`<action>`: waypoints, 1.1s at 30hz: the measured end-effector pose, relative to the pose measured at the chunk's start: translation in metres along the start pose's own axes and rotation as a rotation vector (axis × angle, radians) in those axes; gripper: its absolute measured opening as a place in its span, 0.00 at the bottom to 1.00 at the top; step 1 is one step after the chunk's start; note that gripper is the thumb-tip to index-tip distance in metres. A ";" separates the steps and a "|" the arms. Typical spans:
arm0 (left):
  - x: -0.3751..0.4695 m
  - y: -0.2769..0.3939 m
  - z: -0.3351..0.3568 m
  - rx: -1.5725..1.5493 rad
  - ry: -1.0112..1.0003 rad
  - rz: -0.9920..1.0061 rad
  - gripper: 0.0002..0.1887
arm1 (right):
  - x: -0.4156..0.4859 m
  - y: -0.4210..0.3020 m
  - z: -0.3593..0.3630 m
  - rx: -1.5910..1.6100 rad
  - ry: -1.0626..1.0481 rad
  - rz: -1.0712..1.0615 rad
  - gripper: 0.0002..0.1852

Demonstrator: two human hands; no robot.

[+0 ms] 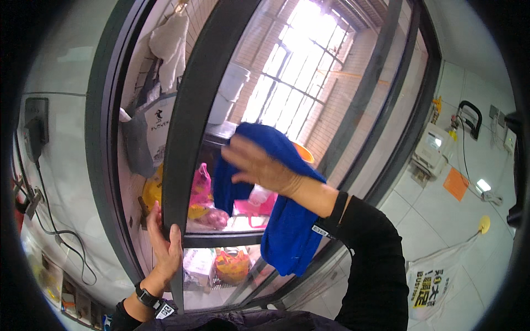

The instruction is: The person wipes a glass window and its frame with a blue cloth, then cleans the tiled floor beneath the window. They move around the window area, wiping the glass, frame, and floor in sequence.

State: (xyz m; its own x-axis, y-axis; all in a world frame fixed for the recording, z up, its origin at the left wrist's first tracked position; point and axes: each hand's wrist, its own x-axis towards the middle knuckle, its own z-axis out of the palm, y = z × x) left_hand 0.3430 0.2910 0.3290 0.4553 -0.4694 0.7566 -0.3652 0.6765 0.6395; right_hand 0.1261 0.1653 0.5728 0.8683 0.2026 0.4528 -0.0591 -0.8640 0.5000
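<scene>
A sliding glass door with a dark metal frame (198, 103) stands in front of me, slid partly open at its left side. My left hand (163, 248) holds the vertical stile of that frame, fingers on its outer edge and thumb on the near face. Over the glass pane (265, 53) my right hand (265, 165) lies flat on a blue cloth (290, 236), blurred and with fingers spread. The cloth bunches above the hand and hangs down on both sides of the wrist. Part of it is hidden behind my forearm.
Behind the glass are white buckets (230, 91), a pink bag (201, 184) and an orange plastic bag (232, 267). A white cloth (169, 49) hangs in the gap. A plugged-in cable (49, 207) runs down the left wall; a meter (432, 149) and a hanging bag (434, 281) are right.
</scene>
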 end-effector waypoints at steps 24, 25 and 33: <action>-0.026 0.134 -0.006 -1.168 -0.331 -1.023 0.35 | 0.034 -0.107 -0.090 0.746 0.182 -0.142 0.24; -0.021 0.143 -0.010 -1.260 -0.283 -0.897 0.37 | 0.032 -0.117 -0.082 0.804 0.079 -0.208 0.25; 0.031 0.208 0.013 -0.579 -0.179 -0.497 0.37 | -0.006 -0.115 -0.067 0.680 -0.155 -0.295 0.38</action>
State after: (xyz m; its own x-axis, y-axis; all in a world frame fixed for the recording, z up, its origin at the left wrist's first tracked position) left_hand 0.2701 0.4098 0.4870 0.2985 -0.8457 0.4424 0.3510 0.5283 0.7731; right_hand 0.0951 0.2945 0.5621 0.8631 0.4459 0.2370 0.4598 -0.8880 -0.0035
